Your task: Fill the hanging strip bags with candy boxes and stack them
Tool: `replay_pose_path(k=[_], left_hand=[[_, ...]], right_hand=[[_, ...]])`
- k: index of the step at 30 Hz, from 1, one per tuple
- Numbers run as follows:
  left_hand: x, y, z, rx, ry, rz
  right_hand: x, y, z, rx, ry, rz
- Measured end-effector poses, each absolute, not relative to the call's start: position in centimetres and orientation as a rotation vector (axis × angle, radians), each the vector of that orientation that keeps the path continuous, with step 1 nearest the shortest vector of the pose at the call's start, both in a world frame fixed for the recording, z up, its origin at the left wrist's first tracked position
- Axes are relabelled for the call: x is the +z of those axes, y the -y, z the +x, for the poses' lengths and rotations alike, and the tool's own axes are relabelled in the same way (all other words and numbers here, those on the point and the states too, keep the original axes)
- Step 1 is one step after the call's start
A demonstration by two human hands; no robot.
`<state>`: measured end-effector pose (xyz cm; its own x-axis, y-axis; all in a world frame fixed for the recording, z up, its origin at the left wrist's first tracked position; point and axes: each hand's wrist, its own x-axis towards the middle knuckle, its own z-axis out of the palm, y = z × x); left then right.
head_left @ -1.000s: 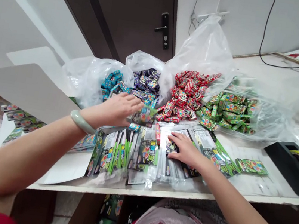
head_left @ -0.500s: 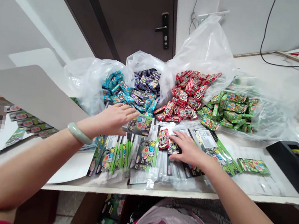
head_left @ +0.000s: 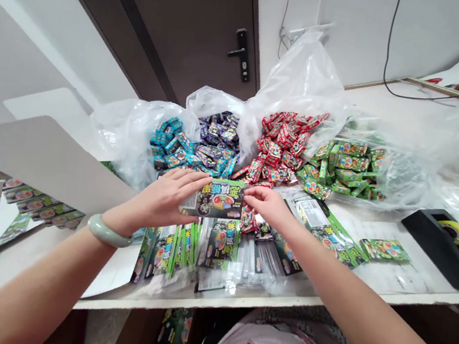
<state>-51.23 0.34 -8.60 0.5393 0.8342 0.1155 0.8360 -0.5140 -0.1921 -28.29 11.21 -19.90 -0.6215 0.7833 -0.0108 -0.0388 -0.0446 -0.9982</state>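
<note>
Between my two hands is a flat black-and-green printed packet, raised above the table. My left hand, with a pale green bangle at the wrist, grips its left end. At the right end, the fingers of my right hand pinch the edge. Beneath lie overlapping printed packets in clear plastic. A small red candy box rests on them just below my right hand, partly covered. Behind my hands are heaps of small blue boxes, purple boxes, red boxes and green boxes.
Clear plastic bags surround the heaps. A black tape dispenser with yellow tape stands at the right, near a flat green packet. Large pale boards lean at the left beside more printed packets. The table's front edge runs before me.
My right hand has lifted from the small red box area and moved up-left to pinch the packet's right end. The packet in my left hand has shifted right and turned more into view.
</note>
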Motion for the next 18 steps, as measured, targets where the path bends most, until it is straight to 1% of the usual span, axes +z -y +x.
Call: replay_pose_path(k=[7, 15, 18], left_hand=[[-9.8, 0.2, -51.5, -0.02, 1.389, -2.541], [-7.7, -0.4, -50.8, 0.105, 1.346, -2.511], [-7.8, -0.5, -50.7, 0.072, 1.351, -2.518]], right_hand=[[-19.8, -11.2, -28.7, 1.886, 1.657, -0.81], [-19.3, -11.7, -29.3, 1.895, 1.6, -0.892], [-18.5, -11.9, -28.6, 1.877, 1.626, -0.885]])
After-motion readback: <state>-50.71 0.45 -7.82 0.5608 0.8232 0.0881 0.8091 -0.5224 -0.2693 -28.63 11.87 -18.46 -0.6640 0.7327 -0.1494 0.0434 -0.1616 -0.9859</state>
